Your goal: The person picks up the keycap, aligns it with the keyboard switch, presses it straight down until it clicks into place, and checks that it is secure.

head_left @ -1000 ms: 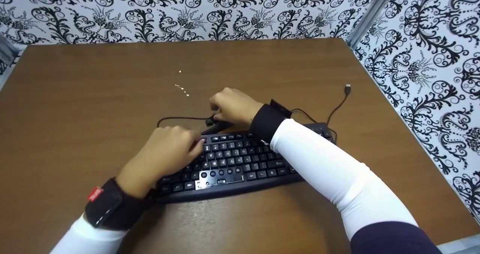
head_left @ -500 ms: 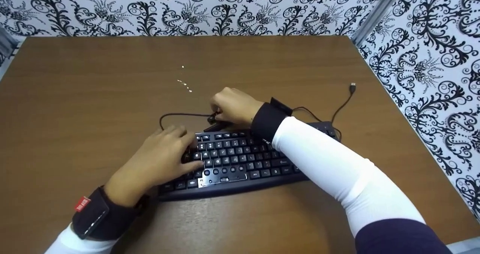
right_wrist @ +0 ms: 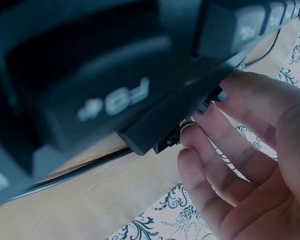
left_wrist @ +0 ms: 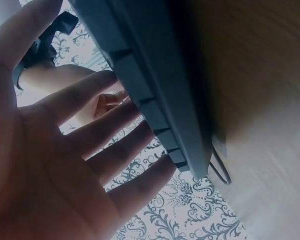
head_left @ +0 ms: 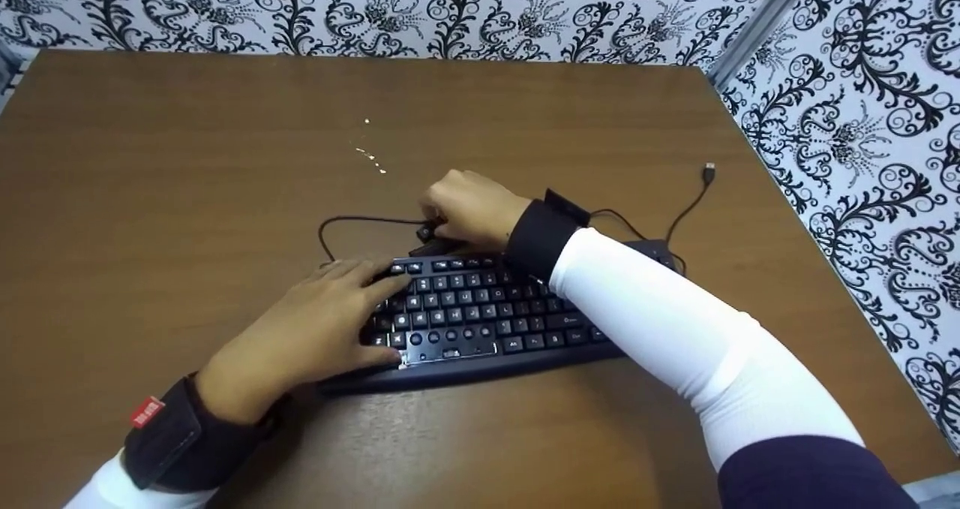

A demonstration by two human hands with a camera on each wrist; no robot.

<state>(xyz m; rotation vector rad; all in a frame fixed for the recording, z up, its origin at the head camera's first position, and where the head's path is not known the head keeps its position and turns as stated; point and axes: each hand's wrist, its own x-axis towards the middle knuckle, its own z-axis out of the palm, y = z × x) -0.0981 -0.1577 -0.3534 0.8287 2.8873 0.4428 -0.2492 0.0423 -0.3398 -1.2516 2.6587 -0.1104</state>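
A black keyboard [head_left: 465, 306] lies on the brown table, slightly angled. My left hand [head_left: 315, 325] rests over its left end, fingers spread and fairly straight on the keys. In the left wrist view those fingertips [left_wrist: 162, 167] lie along the keyboard's edge. Behind the keyboard's back edge, my right hand [head_left: 476, 209] pinches a small black device [head_left: 426, 233] that has a flat black part below it. Seen from the right wrist, the device [right_wrist: 165, 142] is partly hidden behind the keyboard, with curled fingertips against it; its exact kind I cannot tell.
A thin black cable [head_left: 360, 218] loops left from the device toward the keyboard's back edge. Another stretch of cable ends in a USB plug [head_left: 709, 173] at the right. Light reflections mark the wooden table [head_left: 187, 156]. Patterned white-and-black walls [head_left: 847, 141] stand behind and at the right.
My left hand has spread its fingers, its thumb moving down toward the keyboard's front edge. The right hand keeps its hold on the small black device, nearly in place.
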